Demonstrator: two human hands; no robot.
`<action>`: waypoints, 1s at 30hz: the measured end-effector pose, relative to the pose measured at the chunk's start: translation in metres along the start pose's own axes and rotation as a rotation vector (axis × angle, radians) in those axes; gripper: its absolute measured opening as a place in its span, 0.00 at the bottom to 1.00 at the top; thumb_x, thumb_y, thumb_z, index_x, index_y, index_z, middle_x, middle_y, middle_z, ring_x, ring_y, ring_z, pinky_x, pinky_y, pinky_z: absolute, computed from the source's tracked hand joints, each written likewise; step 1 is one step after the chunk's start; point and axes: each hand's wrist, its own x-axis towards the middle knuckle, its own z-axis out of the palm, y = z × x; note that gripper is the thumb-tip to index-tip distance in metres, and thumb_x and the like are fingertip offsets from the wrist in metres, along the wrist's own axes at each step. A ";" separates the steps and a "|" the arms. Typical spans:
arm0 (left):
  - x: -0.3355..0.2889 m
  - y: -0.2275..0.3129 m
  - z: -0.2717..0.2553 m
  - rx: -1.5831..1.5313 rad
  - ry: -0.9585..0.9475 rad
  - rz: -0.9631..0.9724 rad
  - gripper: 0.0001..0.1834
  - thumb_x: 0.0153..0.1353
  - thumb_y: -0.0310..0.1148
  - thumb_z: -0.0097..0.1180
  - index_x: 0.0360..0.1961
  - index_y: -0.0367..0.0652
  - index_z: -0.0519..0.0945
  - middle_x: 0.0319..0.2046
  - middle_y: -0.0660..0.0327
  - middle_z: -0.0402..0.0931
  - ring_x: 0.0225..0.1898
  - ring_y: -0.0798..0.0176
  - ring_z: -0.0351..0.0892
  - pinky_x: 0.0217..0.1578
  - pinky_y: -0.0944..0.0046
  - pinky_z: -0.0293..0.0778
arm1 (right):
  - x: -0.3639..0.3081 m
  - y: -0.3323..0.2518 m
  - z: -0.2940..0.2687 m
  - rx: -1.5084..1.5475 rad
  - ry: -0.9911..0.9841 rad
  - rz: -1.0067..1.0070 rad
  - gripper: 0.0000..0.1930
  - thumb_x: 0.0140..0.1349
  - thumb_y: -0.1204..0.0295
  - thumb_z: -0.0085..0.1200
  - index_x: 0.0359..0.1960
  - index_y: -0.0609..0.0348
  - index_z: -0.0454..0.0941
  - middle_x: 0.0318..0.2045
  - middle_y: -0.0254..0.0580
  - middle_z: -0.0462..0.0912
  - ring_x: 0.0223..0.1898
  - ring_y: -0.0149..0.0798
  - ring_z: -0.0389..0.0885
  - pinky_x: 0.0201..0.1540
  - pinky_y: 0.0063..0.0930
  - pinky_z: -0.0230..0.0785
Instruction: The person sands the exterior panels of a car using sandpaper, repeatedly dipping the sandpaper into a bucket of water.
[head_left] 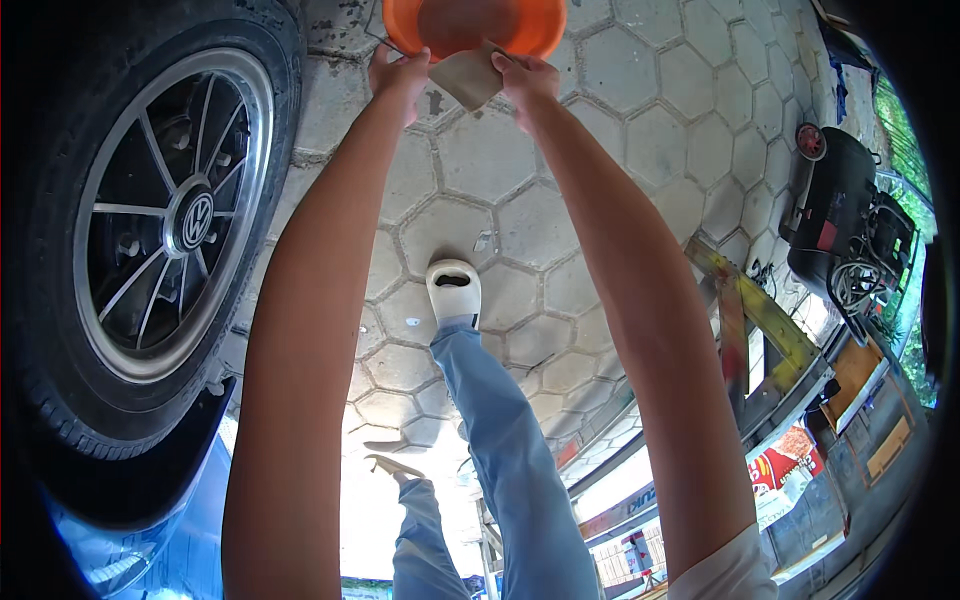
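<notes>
Between my hands hangs a thin olive-brown sheet point(466, 80) with a pointed lower corner; whether it is cloth or abrasive paper I cannot tell. My left hand point(399, 82) is closed at its left edge, thumb and fingers together. On the other side my right hand point(526, 82) pinches the upper right part of the sheet. Just beyond both hands stands an orange bucket point(548, 28) with brownish contents, cut off by the top of the view. Its thin wire handle point(372, 28) runs down close to my left hand.
A car wheel point(185, 225) with a spoked rim fills the left side. Grey hexagonal pavers point(490, 155) cover the ground, where my light-coloured shoe point(453, 290) rests. At right are a yellow metal stand point(765, 315) and a black wheeled machine point(835, 210) with coiled cable.
</notes>
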 end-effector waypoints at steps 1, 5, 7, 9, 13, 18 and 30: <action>-0.013 -0.002 -0.007 -0.015 -0.049 -0.013 0.29 0.62 0.28 0.64 0.61 0.48 0.63 0.50 0.57 0.77 0.49 0.61 0.79 0.54 0.61 0.77 | -0.006 0.014 -0.006 -0.006 0.006 -0.004 0.16 0.55 0.64 0.68 0.44 0.56 0.86 0.39 0.43 0.87 0.39 0.38 0.85 0.42 0.38 0.77; -0.052 -0.041 -0.057 -0.160 -0.055 -0.058 0.31 0.62 0.24 0.62 0.64 0.47 0.64 0.50 0.53 0.73 0.49 0.59 0.78 0.48 0.62 0.82 | -0.059 0.062 -0.003 0.009 -0.102 0.013 0.16 0.61 0.67 0.66 0.45 0.64 0.82 0.39 0.41 0.84 0.37 0.33 0.82 0.40 0.30 0.78; -0.070 -0.062 -0.076 -0.076 -0.020 -0.130 0.32 0.64 0.26 0.61 0.67 0.49 0.61 0.50 0.54 0.76 0.50 0.60 0.80 0.55 0.58 0.77 | -0.079 0.083 -0.001 0.056 -0.096 0.000 0.15 0.58 0.67 0.67 0.43 0.63 0.83 0.36 0.41 0.85 0.33 0.31 0.82 0.36 0.29 0.77; -0.108 -0.078 -0.101 -0.092 -0.014 -0.174 0.32 0.63 0.25 0.61 0.66 0.48 0.61 0.50 0.53 0.77 0.49 0.60 0.81 0.54 0.58 0.78 | -0.111 0.119 -0.013 0.053 -0.081 0.007 0.14 0.56 0.66 0.68 0.40 0.62 0.85 0.33 0.41 0.87 0.28 0.30 0.82 0.32 0.28 0.76; -0.154 -0.111 -0.187 -0.064 0.026 -0.200 0.30 0.63 0.23 0.59 0.65 0.46 0.62 0.48 0.52 0.78 0.48 0.59 0.81 0.52 0.59 0.80 | -0.199 0.158 0.016 -0.006 -0.151 0.035 0.13 0.57 0.66 0.67 0.39 0.61 0.85 0.31 0.41 0.86 0.29 0.31 0.83 0.30 0.28 0.77; -0.222 -0.158 -0.263 -0.008 0.003 -0.246 0.27 0.64 0.24 0.59 0.59 0.45 0.59 0.51 0.51 0.75 0.49 0.58 0.80 0.52 0.58 0.81 | -0.259 0.245 0.027 -0.063 -0.119 -0.057 0.15 0.55 0.65 0.69 0.37 0.64 0.85 0.31 0.44 0.87 0.29 0.33 0.86 0.32 0.31 0.81; -0.377 -0.302 -0.430 -0.012 0.000 -0.413 0.31 0.63 0.26 0.60 0.61 0.44 0.54 0.52 0.48 0.71 0.49 0.55 0.80 0.52 0.56 0.81 | -0.458 0.397 0.034 -0.072 -0.181 0.137 0.14 0.57 0.69 0.66 0.39 0.69 0.83 0.35 0.48 0.86 0.34 0.38 0.86 0.35 0.32 0.84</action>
